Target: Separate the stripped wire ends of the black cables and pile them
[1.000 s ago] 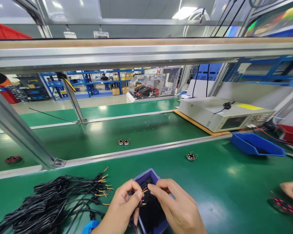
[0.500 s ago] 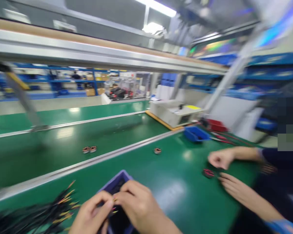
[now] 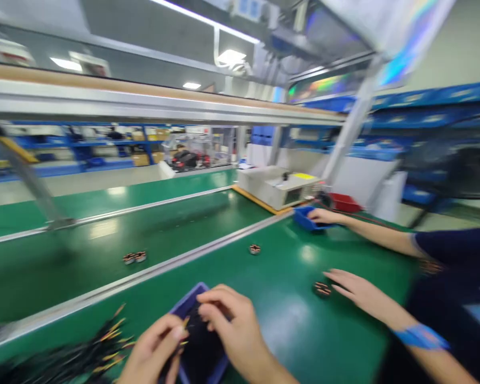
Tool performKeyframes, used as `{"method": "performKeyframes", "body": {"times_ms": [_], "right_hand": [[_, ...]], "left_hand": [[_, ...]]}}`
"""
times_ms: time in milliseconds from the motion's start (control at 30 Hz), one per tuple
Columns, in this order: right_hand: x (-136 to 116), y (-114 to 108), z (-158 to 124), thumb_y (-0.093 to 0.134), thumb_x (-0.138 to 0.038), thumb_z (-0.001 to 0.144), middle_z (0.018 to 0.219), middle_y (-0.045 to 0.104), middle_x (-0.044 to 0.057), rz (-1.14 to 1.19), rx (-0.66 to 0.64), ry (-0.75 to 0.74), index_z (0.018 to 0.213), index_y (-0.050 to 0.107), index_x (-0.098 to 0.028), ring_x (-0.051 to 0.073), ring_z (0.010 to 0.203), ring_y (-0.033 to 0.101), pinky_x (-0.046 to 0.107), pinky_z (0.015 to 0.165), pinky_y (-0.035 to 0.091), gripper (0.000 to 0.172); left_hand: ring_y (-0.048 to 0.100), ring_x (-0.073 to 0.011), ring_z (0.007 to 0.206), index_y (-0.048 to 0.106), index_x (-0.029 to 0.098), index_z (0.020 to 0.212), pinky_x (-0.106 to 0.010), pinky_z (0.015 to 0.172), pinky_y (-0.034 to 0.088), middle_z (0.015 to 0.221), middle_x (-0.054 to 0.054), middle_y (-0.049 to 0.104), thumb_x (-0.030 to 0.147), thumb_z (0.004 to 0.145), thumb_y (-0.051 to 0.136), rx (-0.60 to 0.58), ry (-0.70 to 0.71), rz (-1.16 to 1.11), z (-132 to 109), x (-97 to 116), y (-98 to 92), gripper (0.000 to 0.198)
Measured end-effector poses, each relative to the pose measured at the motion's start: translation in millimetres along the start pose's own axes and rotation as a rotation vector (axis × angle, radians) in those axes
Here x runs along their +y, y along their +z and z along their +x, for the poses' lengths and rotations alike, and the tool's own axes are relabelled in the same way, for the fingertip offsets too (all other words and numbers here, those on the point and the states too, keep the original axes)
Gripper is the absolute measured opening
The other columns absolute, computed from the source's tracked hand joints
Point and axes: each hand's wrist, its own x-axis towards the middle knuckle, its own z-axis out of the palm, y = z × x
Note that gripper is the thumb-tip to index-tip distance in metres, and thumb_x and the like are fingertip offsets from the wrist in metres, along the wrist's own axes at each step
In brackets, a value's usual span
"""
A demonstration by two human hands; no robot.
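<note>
My left hand [image 3: 156, 349] pinches a dark cable with yellow wire ends [image 3: 185, 323] between thumb and forefinger. My right hand [image 3: 238, 330] is a short way to its right, fingers curled and thumb close to the forefinger; anything between those tips is too small to make out. Both hands are over a purple bin [image 3: 191, 294] with dark contents. Left of my left hand lies a bundle of black cables [image 3: 64, 357] with yellow and orange ends.
A co-worker's hand [image 3: 358, 290] rests beside a copper-wound motor part [image 3: 322, 289]; the other hand [image 3: 322, 216] reaches into a blue bin [image 3: 304, 220]. Similar parts sit on the green table [image 3: 255, 249] and beyond the metal rail [image 3: 134, 257]. A grey box [image 3: 280, 186] stands behind.
My right hand has come away from the left hand's fingertips, slightly right and up. The co-worker's far hand has moved from the motor part into the blue bin. The view has shifted a little.
</note>
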Motion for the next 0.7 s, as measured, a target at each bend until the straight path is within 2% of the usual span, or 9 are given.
{"method": "performKeyframes", "body": {"times_ms": [67, 133, 367, 700], "right_hand": [[0.7, 1.6, 1.4, 0.067, -0.036, 0.091, 0.086, 0.068, 0.002, 0.155, 0.030, 0.037, 0.088, 0.075, -0.020, 0.011, 0.059, 0.063, 0.018, 0.052, 0.054, 0.018], [3.3, 2.8, 2.2, 0.070, -0.036, 0.089, 0.085, 0.068, 0.003, 0.183, 0.023, 0.025, 0.090, 0.077, -0.022, 0.011, 0.056, 0.062, 0.019, 0.053, 0.055, 0.016], [8.1, 4.3, -1.0, 0.069, -0.027, 0.090, 0.083, 0.070, 0.005, 0.039, 0.002, -0.154, 0.096, 0.080, -0.024, 0.015, 0.062, 0.066, 0.022, 0.057, 0.056, 0.012], [5.6, 4.2, -0.4, 0.068, -0.023, 0.090, 0.084, 0.070, 0.006, 0.060, -0.006, -0.144, 0.095, 0.078, -0.024, 0.017, 0.069, 0.068, 0.021, 0.057, 0.056, 0.012]], "left_hand": [[0.034, -0.0029, 0.030, 0.057, 0.019, 0.067, -0.015, 0.034, 0.019, 0.048, 0.009, 0.044, 0.071, 0.070, 0.071, -0.056, 0.028, -0.031, 1.0, 1.9, 0.2, 0.054], [0.037, -0.0025, 0.030, 0.055, 0.019, 0.069, -0.015, 0.034, 0.019, 0.051, 0.009, 0.047, 0.070, 0.072, 0.070, -0.087, 0.034, -0.057, 3.9, 2.8, -0.6, 0.054], [0.040, -0.0006, 0.032, 0.056, 0.017, 0.071, -0.016, 0.035, 0.020, 0.066, 0.005, 0.056, 0.067, 0.073, 0.071, -0.162, 0.039, -0.073, 5.1, 0.9, -4.5, 0.053], [0.043, -0.0015, 0.034, 0.057, 0.017, 0.072, -0.016, 0.035, 0.024, 0.068, 0.004, 0.058, 0.068, 0.073, 0.071, -0.176, 0.042, -0.069, 5.1, -0.9, -5.2, 0.053]]}}
